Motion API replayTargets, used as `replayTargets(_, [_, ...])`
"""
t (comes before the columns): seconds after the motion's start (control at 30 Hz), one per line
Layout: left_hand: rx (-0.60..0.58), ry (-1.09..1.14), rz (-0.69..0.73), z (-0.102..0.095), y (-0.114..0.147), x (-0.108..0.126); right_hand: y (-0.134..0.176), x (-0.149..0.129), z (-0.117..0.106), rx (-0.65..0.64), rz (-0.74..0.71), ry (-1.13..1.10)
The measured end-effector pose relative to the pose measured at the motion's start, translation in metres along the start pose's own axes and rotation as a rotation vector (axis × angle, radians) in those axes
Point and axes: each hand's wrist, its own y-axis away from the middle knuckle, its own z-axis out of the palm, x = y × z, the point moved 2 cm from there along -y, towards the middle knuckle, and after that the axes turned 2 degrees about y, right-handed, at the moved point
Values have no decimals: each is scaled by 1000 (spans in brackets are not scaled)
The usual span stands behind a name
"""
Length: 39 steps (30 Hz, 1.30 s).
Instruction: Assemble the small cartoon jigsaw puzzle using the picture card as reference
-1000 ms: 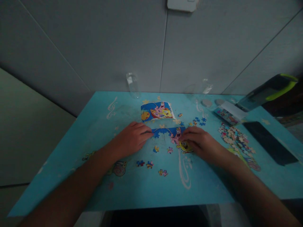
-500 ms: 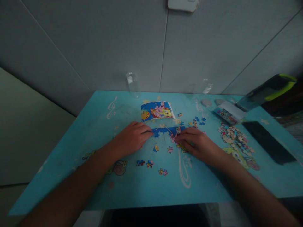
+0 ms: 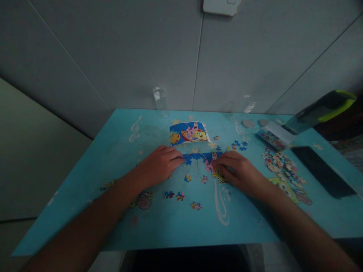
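The left hand (image 3: 164,163) and the right hand (image 3: 235,166) are apart, one at each end of a partly joined jigsaw puzzle (image 3: 195,156) lying flat on the surface (image 3: 170,231). The left fingertips rest together at its left end, apparently bracing it; whether they pinch it I cannot tell. The right fingers and thumb curl over the pink and yellow section, perhaps to press or align it, but they hide whether a piece is between them.

Just below the joined strip, a few loose pieces (image 3: 180,196) lie spread out singly, probably so each print can be read within easy reach. Just beyond the strip, a picture sheet (image 3: 188,134) faces the person, its similar print suggesting a reference.

Past the right hand, blue pieces (image 3: 236,144) sit in a small group, and farther right a mixed heap of pieces (image 3: 283,168) seems kept aside. Two round lids (image 3: 248,123) and clear containers (image 3: 161,102) stand toward the wall, seemingly out of the way.
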Motion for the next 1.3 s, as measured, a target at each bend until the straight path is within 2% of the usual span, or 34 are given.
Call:
replayTargets(0.33, [4,0,5,2,1,-1,2,9,-1,101,84,-17])
replayTargets(0.7, [-32,-19,-11,-2,1,0,3,11,1,93,86,9])
replayTargets(0.9, [-12,-77,-20,-4,3,-6,2,12,2,85,88,-7])
replayTargets(1.3, [-33,-51,-5,1,3,-5,5,18,-1,137,133,6])
